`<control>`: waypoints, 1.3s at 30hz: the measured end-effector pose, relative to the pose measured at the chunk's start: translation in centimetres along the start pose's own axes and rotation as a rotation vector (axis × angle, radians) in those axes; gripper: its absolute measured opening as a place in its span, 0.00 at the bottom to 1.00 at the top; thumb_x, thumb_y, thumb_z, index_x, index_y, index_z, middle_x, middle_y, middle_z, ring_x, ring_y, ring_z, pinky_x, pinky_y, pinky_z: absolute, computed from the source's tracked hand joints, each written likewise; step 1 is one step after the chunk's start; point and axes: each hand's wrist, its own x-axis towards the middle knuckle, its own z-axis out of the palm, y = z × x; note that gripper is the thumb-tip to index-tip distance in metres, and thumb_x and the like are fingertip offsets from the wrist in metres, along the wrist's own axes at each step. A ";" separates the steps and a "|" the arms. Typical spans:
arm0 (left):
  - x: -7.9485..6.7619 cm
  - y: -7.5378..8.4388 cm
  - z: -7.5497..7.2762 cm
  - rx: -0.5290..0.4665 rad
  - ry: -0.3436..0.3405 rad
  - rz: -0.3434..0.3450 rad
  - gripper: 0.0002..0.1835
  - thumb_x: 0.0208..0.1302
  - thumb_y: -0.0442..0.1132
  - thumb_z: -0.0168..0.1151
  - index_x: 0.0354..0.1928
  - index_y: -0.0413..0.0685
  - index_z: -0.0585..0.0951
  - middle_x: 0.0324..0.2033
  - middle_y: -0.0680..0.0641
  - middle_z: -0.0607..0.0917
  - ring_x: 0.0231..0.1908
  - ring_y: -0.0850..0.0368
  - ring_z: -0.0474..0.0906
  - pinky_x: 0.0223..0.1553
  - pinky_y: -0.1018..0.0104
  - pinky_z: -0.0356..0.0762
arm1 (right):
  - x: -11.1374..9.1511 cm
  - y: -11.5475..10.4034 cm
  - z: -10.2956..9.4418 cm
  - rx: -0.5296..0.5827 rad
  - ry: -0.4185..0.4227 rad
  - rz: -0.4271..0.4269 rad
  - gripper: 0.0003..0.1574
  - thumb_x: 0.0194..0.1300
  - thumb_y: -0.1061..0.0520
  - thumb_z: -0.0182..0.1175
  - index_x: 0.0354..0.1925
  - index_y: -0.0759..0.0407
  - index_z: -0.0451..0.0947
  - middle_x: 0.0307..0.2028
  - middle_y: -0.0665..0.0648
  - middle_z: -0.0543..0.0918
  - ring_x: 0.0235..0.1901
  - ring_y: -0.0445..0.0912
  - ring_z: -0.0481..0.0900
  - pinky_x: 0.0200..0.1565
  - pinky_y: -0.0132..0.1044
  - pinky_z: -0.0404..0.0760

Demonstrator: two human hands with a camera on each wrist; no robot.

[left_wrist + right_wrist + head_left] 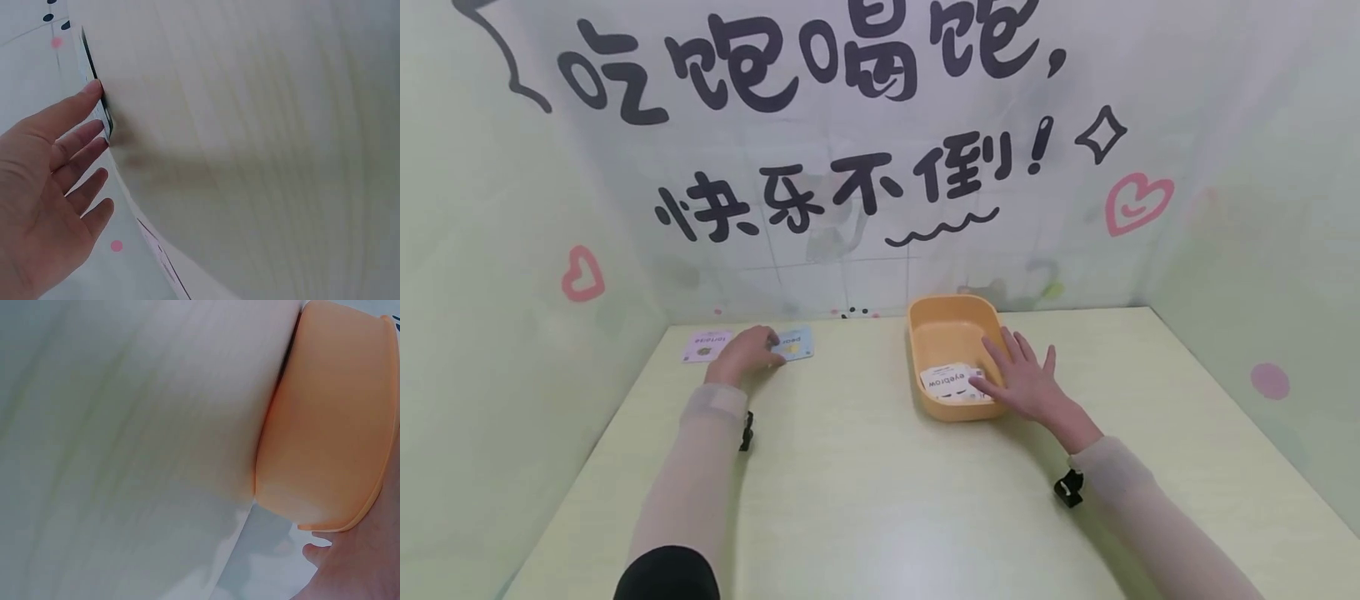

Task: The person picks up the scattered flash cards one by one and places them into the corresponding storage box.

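From the head camera, the left hand (pixel 747 352) lies on the far left of the pale green table (pixel 880 500), fingers loosely bent over the inner edge of a blue card (pixel 796 342); a pink card (pixel 706 345) sits just beside it, on the hand's other side. The right hand (pixel 1026 382) reaches over the near right corner of an orange tray (pixel 937 321) — fingers straight and spread, the fingertips touching a white card (pixel 946 380) printed "eyebrow" that lies inside the tray's near end.

The left wrist view shows the left hand's fingers (pixel 75 134) nearly straight, the fingertips pressing a card's edge (pixel 105 119) against the table — nothing is clasped.

The right wrist view shows the tray's outer wall (pixel 325 425) close up, with only part of the right hand (pixel 359 565) against its rim; its fingers cannot be seen here.
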 end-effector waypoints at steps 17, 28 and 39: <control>0.1 0.3 0.6 -0.003 -0.018 -0.018 0.45 0.57 0.54 0.71 0.67 0.29 0.66 0.62 0.30 0.65 0.60 0.37 0.65 0.67 0.41 0.67 | 0.0 -0.1 -0.2 0.008 -0.020 0.007 0.54 0.68 0.28 0.48 0.79 0.55 0.49 0.79 0.68 0.41 0.77 0.67 0.39 0.66 0.81 0.28; -0.5 0.1 0.6 -0.059 0.068 0.049 0.47 0.55 0.59 0.72 0.66 0.29 0.70 0.62 0.30 0.72 0.59 0.37 0.70 0.67 0.41 0.67 | -0.1 -0.3 -0.3 0.010 -0.028 0.002 0.54 0.67 0.28 0.49 0.78 0.56 0.49 0.79 0.69 0.42 0.77 0.67 0.41 0.65 0.82 0.29; -0.9 3.8 -0.8 -0.063 0.197 0.129 0.43 0.53 0.58 0.73 0.64 0.35 0.75 0.60 0.32 0.75 0.59 0.38 0.72 0.65 0.43 0.70 | 0.0 -0.2 -0.3 0.011 -0.020 -0.001 0.54 0.67 0.28 0.50 0.78 0.56 0.50 0.79 0.69 0.42 0.77 0.67 0.41 0.65 0.82 0.30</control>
